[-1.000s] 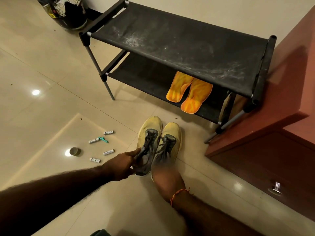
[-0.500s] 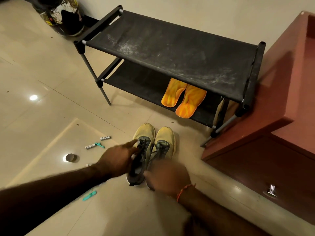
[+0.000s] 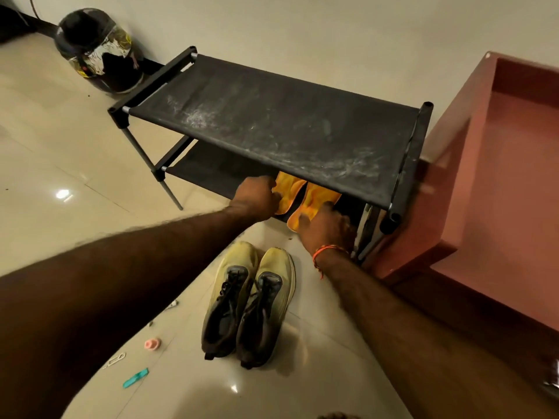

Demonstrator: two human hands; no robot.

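Two insoles (image 3: 302,195) lie side by side on the lower shelf of the rack (image 3: 272,122). Shoes (image 3: 251,300) stand on the floor (image 3: 60,152) before it. Helmet (image 3: 96,49) behind-left, cabinet (image 3: 499,176) right.

One head-worn wide-angle cam, pitched forward and steeply down. Both bare forearms enter from the bottom edge and fill the lower frame, so they're very close to the lens. Frame centre sits on the pair of orange foam insoles (image 3: 290,190) on the lower tier of the black fabric two-tier shoe rack (image 3: 272,122), at arm's reach. The worn yellow-and-grey lace-up shoes (image 3: 248,303) sit almost straight below on the glossy beige tile floor (image 3: 60,164). The black glossy helmet (image 3: 96,52) at top left is the farthest thing, and the reddish-brown wooden cabinet (image 3: 499,176) crops the right edge. Straight lines bow toward the frame edges.
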